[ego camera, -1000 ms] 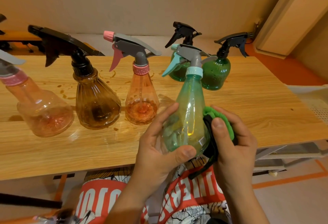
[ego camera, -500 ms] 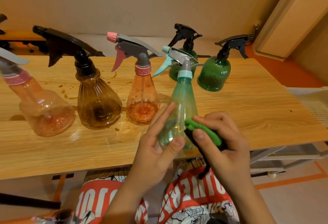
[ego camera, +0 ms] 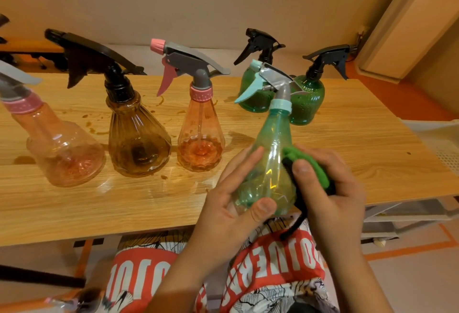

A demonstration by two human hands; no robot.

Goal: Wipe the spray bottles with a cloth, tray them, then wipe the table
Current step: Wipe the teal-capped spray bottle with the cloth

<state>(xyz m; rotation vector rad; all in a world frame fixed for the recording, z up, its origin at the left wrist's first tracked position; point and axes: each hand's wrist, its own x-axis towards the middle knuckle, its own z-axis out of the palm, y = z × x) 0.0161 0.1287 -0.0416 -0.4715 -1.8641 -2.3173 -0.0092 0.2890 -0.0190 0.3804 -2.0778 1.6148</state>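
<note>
Your left hand (ego camera: 231, 203) and right hand (ego camera: 332, 188) are bare, and so are both forearms down to the lower edge of the view. Your fingers (ego camera: 260, 209) end in short, trimmed nails. Over your lap you wear a printed garment (ego camera: 260, 270): white cloth with thin black line drawings, crossed by broad red panels bearing large white block letters set at an angle.

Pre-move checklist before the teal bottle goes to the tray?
1. Left hand grip on teal bottle: ok, fingers and thumb wrap its base.
2. Green cloth in right hand, against the bottle: ok.
3. Bottle wiped all round: cannot tell.
4. Room in white tray: cannot tell, only its corner shows.
5. Table dry: not ok, brown spills.
</note>
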